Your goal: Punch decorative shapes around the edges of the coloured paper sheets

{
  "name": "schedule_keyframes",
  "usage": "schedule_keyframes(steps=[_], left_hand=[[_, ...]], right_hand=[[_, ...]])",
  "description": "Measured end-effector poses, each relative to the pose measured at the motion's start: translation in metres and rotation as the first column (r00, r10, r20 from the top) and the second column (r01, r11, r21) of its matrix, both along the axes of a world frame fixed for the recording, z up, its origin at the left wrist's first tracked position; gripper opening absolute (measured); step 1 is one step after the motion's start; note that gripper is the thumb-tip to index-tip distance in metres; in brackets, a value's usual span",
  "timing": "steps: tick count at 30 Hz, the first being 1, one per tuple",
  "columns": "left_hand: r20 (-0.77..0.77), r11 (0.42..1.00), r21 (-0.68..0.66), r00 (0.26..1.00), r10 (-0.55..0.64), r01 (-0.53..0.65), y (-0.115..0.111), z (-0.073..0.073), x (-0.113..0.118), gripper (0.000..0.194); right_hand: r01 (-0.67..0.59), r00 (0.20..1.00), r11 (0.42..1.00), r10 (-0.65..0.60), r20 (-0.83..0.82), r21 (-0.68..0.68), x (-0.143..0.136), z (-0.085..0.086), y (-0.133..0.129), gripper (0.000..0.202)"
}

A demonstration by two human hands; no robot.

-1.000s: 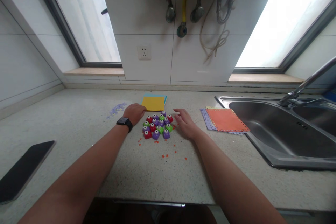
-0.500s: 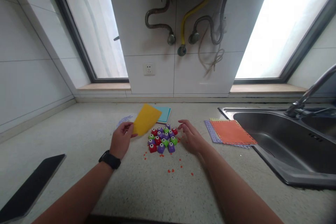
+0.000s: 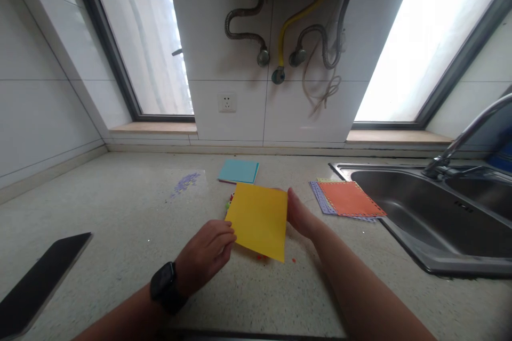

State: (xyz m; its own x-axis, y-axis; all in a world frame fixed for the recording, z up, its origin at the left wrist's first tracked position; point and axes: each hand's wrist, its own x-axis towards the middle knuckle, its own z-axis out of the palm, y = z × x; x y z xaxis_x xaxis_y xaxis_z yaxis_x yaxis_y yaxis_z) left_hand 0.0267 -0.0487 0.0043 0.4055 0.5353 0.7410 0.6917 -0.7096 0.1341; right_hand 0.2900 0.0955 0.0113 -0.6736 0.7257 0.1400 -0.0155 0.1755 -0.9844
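Observation:
A yellow paper square is held up over the counter between my two hands. My left hand, with a black watch on its wrist, pinches the paper's lower left edge. At the right edge, my right hand grips the sheet, its fingers partly hidden behind it. The paper covers nearly all of the small coloured punches with eye-like tops; only a red and green bit shows at its left. Small orange paper bits lie below the sheet.
Light blue paper squares lie behind the yellow sheet. Purple and yellow paper bits are at the left. Orange punched paper tops a stack beside the steel sink. A flat dark object lies at the left front.
The yellow paper has moved right and nearer, now over the punches. My left hand came nearer and right with it. My right hand, empty before, now holds the right edge.

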Motion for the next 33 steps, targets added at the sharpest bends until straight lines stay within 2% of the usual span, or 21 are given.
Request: schedule_keyframes(steps=[4, 8, 11, 13, 15, 17, 19, 21, 23, 25, 28, 31, 33], left_hand=[[-0.035, 1.000, -0.005, 0.999, -0.012, 0.012, 0.001, 0.003, 0.001, 0.032], [0.020, 0.998, -0.024, 0.999, -0.050, 0.050, -0.001, 0.006, 0.000, 0.033], [0.171, 0.995, -0.069, 0.984, -0.058, 0.071, -0.003, 0.004, -0.002, 0.036], [0.379, 0.982, -0.182, 0.925, 0.025, 0.048, -0.003, -0.001, -0.003, 0.031], [0.592, 0.914, -0.392, 0.790, 0.160, 0.108, -0.001, -0.008, -0.004, 0.026], [0.705, 0.769, -0.571, 0.651, 0.280, 0.288, 0.003, -0.013, -0.003, 0.028], [0.733, 0.611, -0.648, 0.589, 0.340, 0.454, 0.007, -0.014, -0.003, 0.033], [0.723, 0.509, -0.679, 0.603, 0.338, 0.529, 0.009, -0.012, -0.002, 0.035], [0.694, 0.457, -0.707, 0.651, 0.306, 0.539, 0.009, -0.009, -0.003, 0.035], [0.676, 0.445, -0.720, 0.683, 0.276, 0.533, 0.008, -0.006, -0.003, 0.033], [0.625, 0.442, -0.760, 0.725, 0.291, 0.477, 0.008, -0.005, -0.003, 0.030], [0.562, 0.437, -0.803, 0.760, 0.327, 0.406, 0.010, -0.004, -0.001, 0.029], [0.562, 0.441, -0.807, 0.738, 0.373, 0.392, 0.011, -0.004, -0.001, 0.031]], right_hand=[[0.034, 0.999, 0.994, -0.033, 0.008, -0.104, 0.010, 0.004, -0.001, 0.052], [-0.024, 0.999, 0.985, 0.027, 0.020, -0.171, 0.010, 0.008, -0.001, 0.044], [0.021, 0.999, 0.989, -0.017, 0.028, -0.144, 0.011, 0.009, 0.000, 0.029], [0.029, 0.999, 0.991, -0.024, 0.036, -0.129, 0.013, 0.009, 0.001, 0.024], [0.008, 0.999, 0.991, -0.002, 0.042, -0.136, 0.013, 0.008, 0.001, 0.024], [-0.020, 0.998, 0.991, 0.028, 0.054, -0.134, 0.012, 0.009, -0.001, 0.026], [-0.047, 0.994, 0.994, 0.057, 0.091, -0.102, 0.009, 0.010, -0.004, 0.025], [-0.063, 0.988, 0.997, 0.070, 0.137, -0.053, 0.006, 0.012, -0.007, 0.022], [-0.079, 0.982, 0.997, 0.082, 0.171, -0.022, 0.003, 0.014, -0.009, 0.020], [-0.089, 0.977, 0.996, 0.088, 0.194, -0.005, 0.000, 0.015, -0.010, 0.019], [-0.063, 0.973, 0.998, 0.057, 0.222, 0.018, -0.004, 0.014, -0.010, 0.020], [0.027, 0.978, 0.999, -0.034, 0.206, 0.036, -0.008, 0.010, -0.009, 0.022], [0.100, 0.984, 0.995, -0.099, 0.149, -0.001, -0.010, 0.009, -0.008, 0.028]])
